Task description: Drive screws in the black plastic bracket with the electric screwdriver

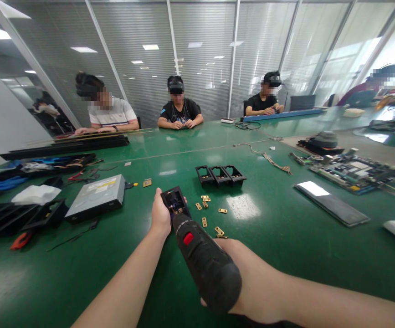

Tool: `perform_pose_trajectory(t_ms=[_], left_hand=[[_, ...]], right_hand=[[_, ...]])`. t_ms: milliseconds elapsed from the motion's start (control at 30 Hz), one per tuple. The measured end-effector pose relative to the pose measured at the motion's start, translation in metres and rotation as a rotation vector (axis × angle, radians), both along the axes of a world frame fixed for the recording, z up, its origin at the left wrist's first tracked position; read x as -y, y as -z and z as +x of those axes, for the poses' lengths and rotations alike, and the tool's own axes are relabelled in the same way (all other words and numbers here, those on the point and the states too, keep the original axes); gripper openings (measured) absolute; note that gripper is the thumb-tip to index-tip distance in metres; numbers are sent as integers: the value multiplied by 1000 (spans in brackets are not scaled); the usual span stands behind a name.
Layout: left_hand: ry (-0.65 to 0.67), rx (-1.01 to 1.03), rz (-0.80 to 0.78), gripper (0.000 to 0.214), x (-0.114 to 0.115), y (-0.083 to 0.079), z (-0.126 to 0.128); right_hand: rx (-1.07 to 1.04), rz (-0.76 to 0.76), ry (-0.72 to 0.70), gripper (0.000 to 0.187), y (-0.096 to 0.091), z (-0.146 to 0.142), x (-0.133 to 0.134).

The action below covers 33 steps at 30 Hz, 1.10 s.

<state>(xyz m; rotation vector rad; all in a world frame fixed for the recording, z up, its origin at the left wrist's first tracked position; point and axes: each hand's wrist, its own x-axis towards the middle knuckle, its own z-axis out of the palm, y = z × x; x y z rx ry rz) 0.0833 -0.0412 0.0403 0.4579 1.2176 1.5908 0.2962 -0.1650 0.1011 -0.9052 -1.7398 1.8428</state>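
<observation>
My right hand [234, 259] is closed around a black cordless screwdriver [204, 264] with a red switch on top. Its front end points away from me, into a small black plastic frame [174, 195]. That frame is gripped by my left hand [161, 216], tilted up off the table; the fingers behind it are partly hidden. Whether the bit touches a screw inside I cannot tell. Several small brass plates [204, 222] with holes lie just right of the held frame. Beyond them stand three more black frames [219, 175] in a row, joined side by side.
On the green table [142, 269], a silver disc drive [96, 198], black frames [45, 214] and cables [2, 177] lie left. To the right are a circuit board [354, 171], a grey flat bar [330, 203] and a pale cord [272, 160]. Several people sit across the table.
</observation>
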Motion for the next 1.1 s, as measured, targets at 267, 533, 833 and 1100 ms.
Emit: perform_pose_trajectory(t_ms=[267,533,833,1100], left_hand=[[40,16,4,61,-4,7,-4],[47,-29,-18,65,-3,6,-3],[27,-7,-17,63,-3,4,-2],[45,-19,-17,64,-3,3,-1]], right_hand=[[-16,-106,29,37,2,-4,2],[-77,-97,18,37,5,-4,2],[34,-37,10,35,12,0,1],[-39,-75,10,38,11,-2,3]])
